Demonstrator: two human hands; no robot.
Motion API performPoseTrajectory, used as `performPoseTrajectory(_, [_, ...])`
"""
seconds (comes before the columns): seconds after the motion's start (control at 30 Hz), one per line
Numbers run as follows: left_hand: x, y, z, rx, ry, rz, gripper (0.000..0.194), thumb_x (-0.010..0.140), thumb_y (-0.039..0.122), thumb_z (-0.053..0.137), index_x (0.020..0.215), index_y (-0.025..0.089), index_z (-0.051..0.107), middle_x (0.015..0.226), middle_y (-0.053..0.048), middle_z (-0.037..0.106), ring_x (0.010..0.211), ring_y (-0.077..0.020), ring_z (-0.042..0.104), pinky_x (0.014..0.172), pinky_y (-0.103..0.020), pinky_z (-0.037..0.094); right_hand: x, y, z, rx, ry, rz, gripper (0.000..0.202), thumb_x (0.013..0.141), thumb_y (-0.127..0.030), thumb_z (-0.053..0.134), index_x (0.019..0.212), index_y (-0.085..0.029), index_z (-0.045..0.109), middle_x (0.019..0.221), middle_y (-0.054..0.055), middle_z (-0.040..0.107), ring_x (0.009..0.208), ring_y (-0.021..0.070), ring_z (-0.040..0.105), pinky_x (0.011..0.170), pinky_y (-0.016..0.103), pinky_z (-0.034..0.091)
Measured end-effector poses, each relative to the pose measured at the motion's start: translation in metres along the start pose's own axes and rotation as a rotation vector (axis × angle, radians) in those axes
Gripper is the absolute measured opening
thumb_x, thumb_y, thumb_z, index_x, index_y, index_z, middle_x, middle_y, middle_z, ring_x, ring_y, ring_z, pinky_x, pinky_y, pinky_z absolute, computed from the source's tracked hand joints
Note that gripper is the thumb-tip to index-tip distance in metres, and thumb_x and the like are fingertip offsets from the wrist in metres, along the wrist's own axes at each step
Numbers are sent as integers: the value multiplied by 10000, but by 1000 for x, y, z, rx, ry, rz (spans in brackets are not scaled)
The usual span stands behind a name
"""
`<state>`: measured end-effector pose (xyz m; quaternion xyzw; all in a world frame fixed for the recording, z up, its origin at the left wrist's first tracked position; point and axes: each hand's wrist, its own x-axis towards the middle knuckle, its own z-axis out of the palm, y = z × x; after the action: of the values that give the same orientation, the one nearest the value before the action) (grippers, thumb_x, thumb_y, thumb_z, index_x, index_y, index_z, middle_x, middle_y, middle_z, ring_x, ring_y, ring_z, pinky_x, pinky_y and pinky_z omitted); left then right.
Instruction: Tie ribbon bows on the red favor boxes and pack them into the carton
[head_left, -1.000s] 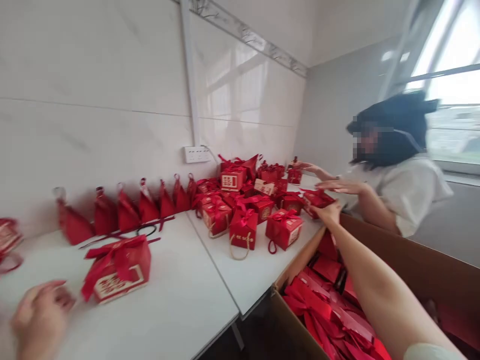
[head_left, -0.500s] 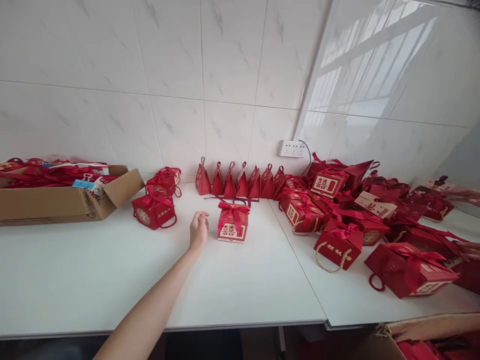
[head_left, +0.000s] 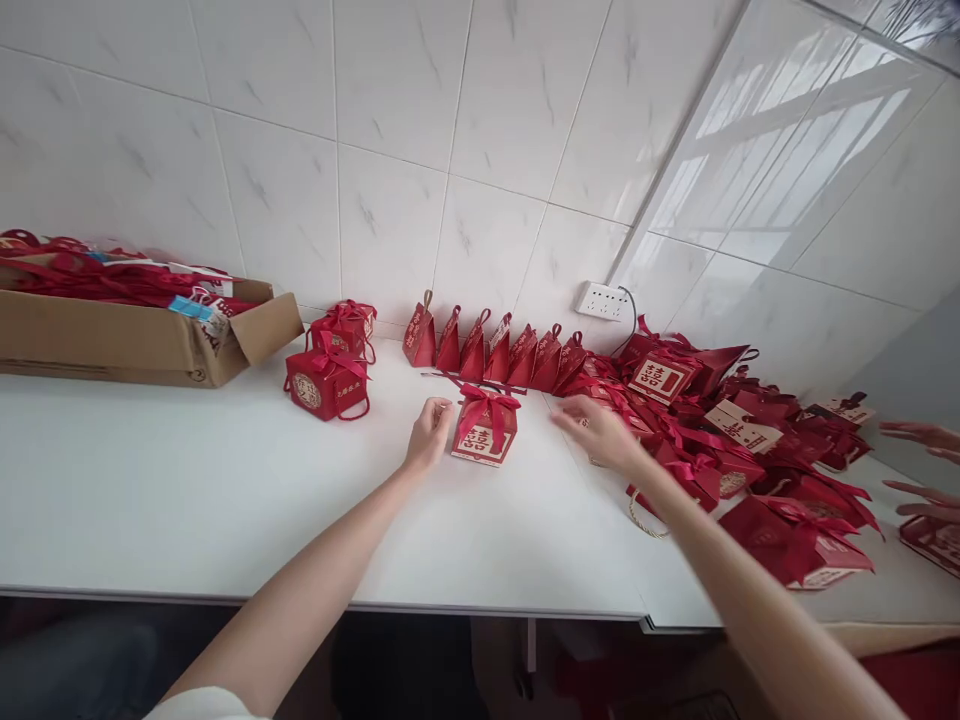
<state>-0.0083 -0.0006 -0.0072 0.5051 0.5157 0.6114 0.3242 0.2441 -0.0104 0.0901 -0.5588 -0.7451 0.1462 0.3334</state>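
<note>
A small red gift box (head_left: 484, 430) with a bow on top and a cream double-happiness panel stands upright on the white table, between my two hands. Just left of it is my left hand (head_left: 430, 432), its fingers curled in loosely and nothing seen in them. To the right of the box hovers my right hand (head_left: 600, 432), slightly blurred, fingers stretched toward the box with a gap between. Behind the box, a row of several red triangular boxes (head_left: 472, 350) with loop handles lines the wall.
A cardboard carton (head_left: 97, 335) of red ribbons and flat pieces sits at left. Two bow-tied boxes (head_left: 328, 385) stand beside it. Many red boxes (head_left: 799, 540) are heaped at right, near another person's hands (head_left: 930, 500). A power strip (head_left: 602, 300) is on the wall.
My right hand has come into view from the right and reached near the gift box. My left hand stays beside the box. The camera view has tilted, and another person's hands show more.
</note>
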Motion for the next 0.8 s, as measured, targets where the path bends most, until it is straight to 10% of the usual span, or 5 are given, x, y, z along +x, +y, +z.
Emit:
performPoseTrajectory(0.1, [0, 1, 1, 6, 1, 15, 292, 781, 443, 468, 911, 194, 546, 807, -11, 564, 738, -140, 531, 687, -253, 424, 15, -11, 67, 298, -103, 43, 765, 644, -591, 642, 1249, -174, 428, 1250, 155, 524, 1116, 299, 534, 813, 425, 502])
performPoseTrajectory(0.27, [1, -2, 5, -45, -97, 3, 413, 778, 464, 472, 1062, 169, 524, 891, -60, 586, 814, -186, 566, 727, -309, 467, 11, -8, 124, 753, -102, 112, 619, 735, -562, 578, 1206, -210, 384, 1168, 108, 575, 1053, 265, 585, 885, 453, 486])
performPoseTrajectory(0.5, [-2, 9, 5, -96, -246, 118, 408, 692, 317, 573, 1075, 209, 484, 1129, -78, 504, 1050, -220, 501, 810, -330, 473, -4, 4, 123, 796, -36, -38, 746, 635, -515, 718, 1170, -237, 278, 1244, 106, 466, 1093, 240, 530, 918, 424, 451])
performPoseTrajectory(0.8, [-3, 7, 3, -129, -332, 184, 329, 682, 307, 632, 941, 198, 462, 1060, -72, 517, 1092, -231, 479, 845, -356, 456, -4, -5, 107, 908, 110, 32, 421, 789, -562, 526, 677, -197, 349, 924, 35, 563, 721, 136, 529, 600, 258, 448])
